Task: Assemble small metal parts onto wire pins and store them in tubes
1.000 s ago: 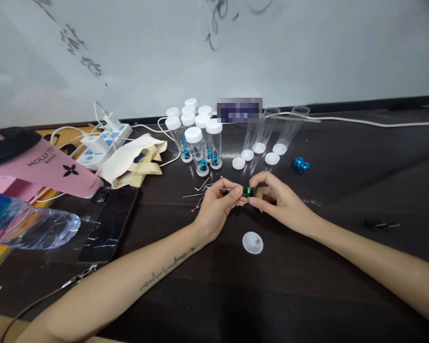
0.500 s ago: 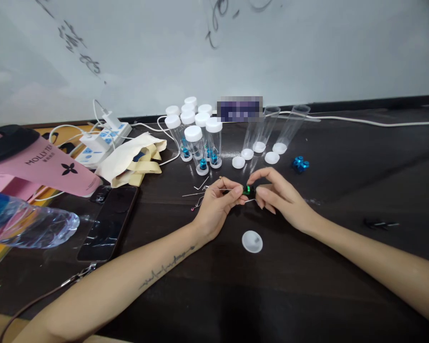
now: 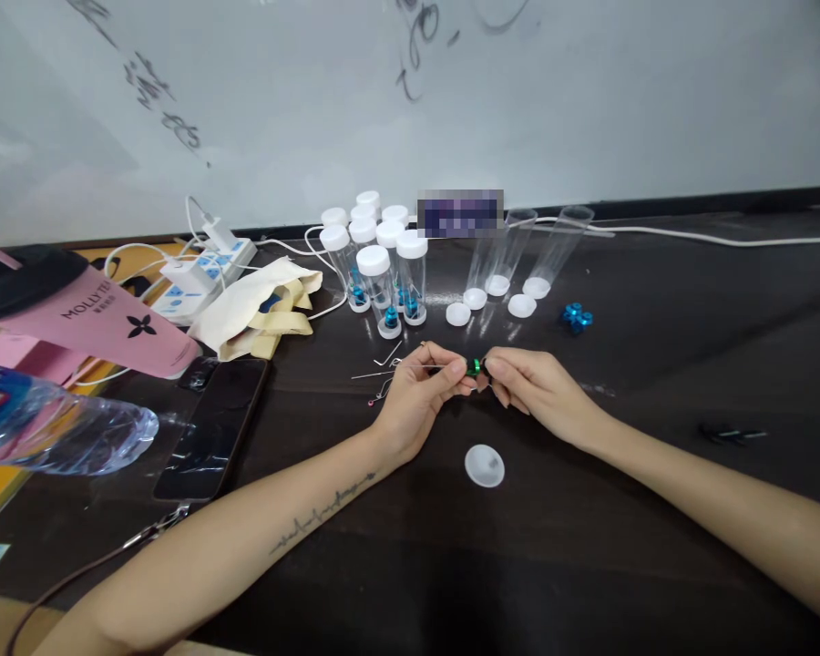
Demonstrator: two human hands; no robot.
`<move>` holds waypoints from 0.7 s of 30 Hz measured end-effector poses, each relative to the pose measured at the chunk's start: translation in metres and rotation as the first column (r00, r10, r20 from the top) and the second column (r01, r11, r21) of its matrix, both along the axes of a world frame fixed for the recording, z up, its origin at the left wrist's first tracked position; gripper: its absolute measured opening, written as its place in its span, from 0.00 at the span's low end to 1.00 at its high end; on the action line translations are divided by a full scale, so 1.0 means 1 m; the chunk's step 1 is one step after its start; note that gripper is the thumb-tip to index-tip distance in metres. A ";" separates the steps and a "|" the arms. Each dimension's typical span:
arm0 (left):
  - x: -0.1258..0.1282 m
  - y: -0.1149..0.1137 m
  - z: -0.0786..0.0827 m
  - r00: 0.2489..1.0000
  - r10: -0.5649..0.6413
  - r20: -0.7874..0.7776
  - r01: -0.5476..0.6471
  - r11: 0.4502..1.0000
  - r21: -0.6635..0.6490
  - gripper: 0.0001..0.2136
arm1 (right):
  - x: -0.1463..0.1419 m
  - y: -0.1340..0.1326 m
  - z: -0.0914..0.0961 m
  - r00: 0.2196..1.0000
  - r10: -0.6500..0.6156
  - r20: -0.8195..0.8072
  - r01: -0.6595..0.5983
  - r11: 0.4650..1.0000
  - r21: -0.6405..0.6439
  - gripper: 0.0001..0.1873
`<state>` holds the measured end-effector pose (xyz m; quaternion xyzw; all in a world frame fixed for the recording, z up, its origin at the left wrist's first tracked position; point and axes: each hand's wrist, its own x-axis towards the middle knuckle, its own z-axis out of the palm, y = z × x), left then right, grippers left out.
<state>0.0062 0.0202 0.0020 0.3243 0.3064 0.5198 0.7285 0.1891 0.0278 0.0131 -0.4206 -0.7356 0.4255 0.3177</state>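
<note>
Over the middle of the dark table, my left hand [image 3: 429, 386] pinches a small green-and-black cylindrical part [image 3: 475, 366] between thumb and fingers. A thin metal rod [image 3: 373, 374] sticks out leftward past that hand. My right hand [image 3: 529, 378] closes thumb and forefinger on the black right end of the same part; how far its grip reaches round is hidden. Below the hands lies a round translucent lid [image 3: 485, 466] with a small dark bit on it. Left of my left hand are a bent hex key [image 3: 388, 354] and a thin loop with a pink tip [image 3: 374, 399].
Several white-capped clear tubes [image 3: 374, 262] holding blue parts stand behind my hands. Open clear tubes [image 3: 558, 251] and white caps [image 3: 522, 306] are right of them. A blue metal part [image 3: 577, 317], black pieces [image 3: 731, 435], phone [image 3: 211, 437], bottle [image 3: 61, 419], pink cup [image 3: 102, 310] and power strip [image 3: 205, 278] surround.
My right hand's raised forefinger has come down, and its fingers have closed on the end of the green-and-black part. My left hand keeps its pinch. The view has shifted slightly.
</note>
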 end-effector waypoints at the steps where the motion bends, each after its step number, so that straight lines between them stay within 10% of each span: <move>1: 0.000 0.000 0.000 1.000 0.001 0.002 -0.001 1.000 0.000 0.09 | 0.000 0.000 0.000 1.000 -0.002 -0.003 0.002 1.000 -0.010 0.18; 21: -0.001 0.002 -0.002 0.999 -0.032 0.036 0.032 0.999 0.015 0.06 | 0.000 -0.001 -0.002 0.999 -0.018 -0.043 0.019 1.000 0.024 0.18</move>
